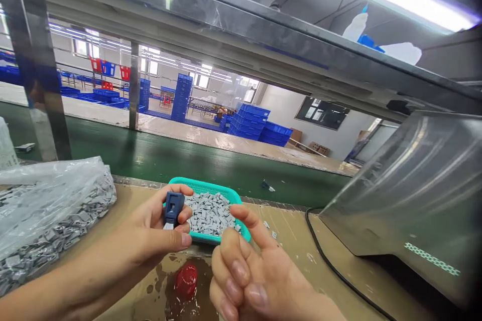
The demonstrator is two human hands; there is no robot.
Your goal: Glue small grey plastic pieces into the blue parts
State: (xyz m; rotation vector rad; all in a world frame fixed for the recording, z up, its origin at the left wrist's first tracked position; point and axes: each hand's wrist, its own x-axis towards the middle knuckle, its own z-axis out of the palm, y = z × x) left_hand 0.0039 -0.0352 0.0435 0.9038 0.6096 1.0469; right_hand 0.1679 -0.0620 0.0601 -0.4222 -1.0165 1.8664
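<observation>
My left hand [152, 228] holds a small dark blue plastic clip-like part [173, 205] between thumb and fingers. A pale tip shows at the part's lower end. To its right is my right hand [259, 266], with the index finger stretched forward and the other fingers curled against the thumb. Whatever may be inside that curl is hidden. Just beyond both hands stands a turquoise plastic basket [230, 193], filled with many small grey plastic pieces [206, 210]. The hands are apart from each other.
A clear plastic bag [64, 175] of grey and dark parts lies left. Below the hands, a red object [186, 281] sits on a wet brown surface. A green conveyor belt [211, 163] runs behind. At right are a metal housing [410, 190] and a black cable [324, 253].
</observation>
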